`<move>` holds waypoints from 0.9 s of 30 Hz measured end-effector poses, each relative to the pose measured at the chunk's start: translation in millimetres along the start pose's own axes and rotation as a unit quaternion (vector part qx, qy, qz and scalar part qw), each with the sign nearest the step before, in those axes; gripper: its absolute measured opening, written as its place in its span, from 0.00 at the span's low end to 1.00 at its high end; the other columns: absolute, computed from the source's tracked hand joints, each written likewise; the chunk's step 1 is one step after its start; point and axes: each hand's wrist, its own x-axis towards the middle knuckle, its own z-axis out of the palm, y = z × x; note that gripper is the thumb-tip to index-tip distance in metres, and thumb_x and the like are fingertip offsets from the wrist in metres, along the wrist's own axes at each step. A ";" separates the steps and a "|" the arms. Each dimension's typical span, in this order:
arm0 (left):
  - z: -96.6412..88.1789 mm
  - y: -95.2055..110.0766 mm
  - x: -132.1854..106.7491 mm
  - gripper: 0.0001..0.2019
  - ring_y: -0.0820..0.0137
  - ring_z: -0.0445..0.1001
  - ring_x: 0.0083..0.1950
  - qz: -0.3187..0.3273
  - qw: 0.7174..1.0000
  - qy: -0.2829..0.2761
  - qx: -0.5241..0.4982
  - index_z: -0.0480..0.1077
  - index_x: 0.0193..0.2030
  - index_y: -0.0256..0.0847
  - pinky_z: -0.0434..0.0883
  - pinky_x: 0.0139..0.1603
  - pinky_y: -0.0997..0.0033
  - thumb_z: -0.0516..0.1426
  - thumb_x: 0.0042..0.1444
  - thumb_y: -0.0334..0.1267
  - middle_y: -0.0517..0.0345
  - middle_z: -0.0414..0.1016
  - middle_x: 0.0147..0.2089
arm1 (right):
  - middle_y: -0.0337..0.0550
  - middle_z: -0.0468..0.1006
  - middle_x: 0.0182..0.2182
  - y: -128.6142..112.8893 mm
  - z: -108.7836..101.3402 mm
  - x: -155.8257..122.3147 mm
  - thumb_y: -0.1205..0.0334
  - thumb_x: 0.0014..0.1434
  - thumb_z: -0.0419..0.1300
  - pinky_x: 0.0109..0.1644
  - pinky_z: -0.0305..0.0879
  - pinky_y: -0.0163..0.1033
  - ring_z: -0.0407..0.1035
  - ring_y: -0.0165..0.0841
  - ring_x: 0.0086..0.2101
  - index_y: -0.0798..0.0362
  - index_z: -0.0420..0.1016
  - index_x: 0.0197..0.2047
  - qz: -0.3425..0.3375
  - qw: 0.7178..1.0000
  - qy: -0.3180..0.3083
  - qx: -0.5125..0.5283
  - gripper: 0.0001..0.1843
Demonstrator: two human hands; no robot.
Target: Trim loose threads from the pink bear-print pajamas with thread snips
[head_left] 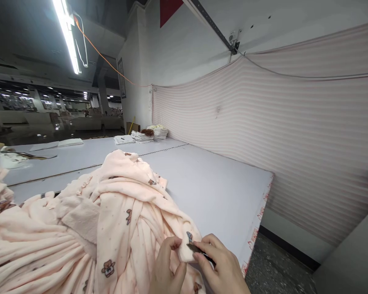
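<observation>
A heap of pale pink plush fabric point(110, 212) printed with small brown bears lies across the left and middle of the table. My left hand point(168, 265) is closed in a pinch at the fabric's near right edge. Just beside it, my right hand point(219, 261) grips small dark thread snips point(202, 254), their tip pointing left against the fabric. The fingers partly cover the snips, so whether the blades are apart cannot be seen. Folds and gathers of the fabric run down to the bottom of the view.
The pale table point(221, 179) has a seam across it and a taped right edge. Stacks of white papers point(142, 136) stand at its far end. Striped cloth point(263, 122) hangs along the wall at right. A tube light point(66, 36) hangs overhead on the left.
</observation>
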 end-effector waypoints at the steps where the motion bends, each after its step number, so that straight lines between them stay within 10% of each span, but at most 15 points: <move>1: 0.2 0.6 -0.2 0.12 0.62 0.71 0.44 -0.005 1.000 -0.002 0.000 0.65 0.41 0.43 0.66 0.47 0.63 0.50 0.47 0.34 0.57 0.71 0.38 | 0.38 0.74 0.35 0.5 0.3 1.5 0.61 0.62 0.51 0.33 0.64 0.29 0.72 0.29 0.32 0.44 0.77 0.44 0.005 1.000 0.002 0.010 0.14; 11: -7.1 -1.2 2.4 0.13 0.61 0.71 0.46 0.003 1.000 -0.011 0.010 0.68 0.43 0.42 0.67 0.49 0.63 0.54 0.49 0.35 0.53 0.74 0.41 | 0.36 0.75 0.39 15.1 24.3 -6.0 0.57 0.52 0.59 0.38 0.66 0.32 0.73 0.33 0.38 0.43 0.71 0.46 0.072 0.990 0.105 0.060 0.16; 17: -10.4 -1.5 11.8 0.17 0.64 0.72 0.36 -0.128 0.974 -0.164 -0.086 0.75 0.35 0.39 0.69 0.39 0.68 0.53 0.56 0.50 0.55 0.75 0.31 | 0.36 0.76 0.33 24.3 42.1 8.0 0.60 0.56 0.52 0.34 0.64 0.34 0.72 0.33 0.31 0.46 0.64 0.40 0.129 0.973 0.191 0.016 0.07; 23: -6.8 -5.4 16.8 0.18 0.59 0.75 0.39 -0.281 0.879 -0.127 -0.364 0.77 0.36 0.35 0.70 0.43 0.62 0.62 0.46 0.50 0.50 0.80 0.33 | 0.33 0.71 0.24 18.2 29.5 13.4 0.57 0.56 0.54 0.30 0.60 0.31 0.67 0.30 0.26 0.48 0.65 0.28 0.100 0.991 0.084 0.012 0.07; 27: -12.8 0.4 17.2 0.17 0.57 0.76 0.44 -0.272 0.857 -0.152 -0.411 0.77 0.37 0.33 0.70 0.48 0.60 0.62 0.48 0.46 0.46 0.81 0.37 | 0.37 0.74 0.34 13.1 23.1 -5.9 0.55 0.58 0.54 0.36 0.65 0.30 0.72 0.31 0.34 0.44 0.74 0.46 0.020 0.997 0.058 0.056 0.14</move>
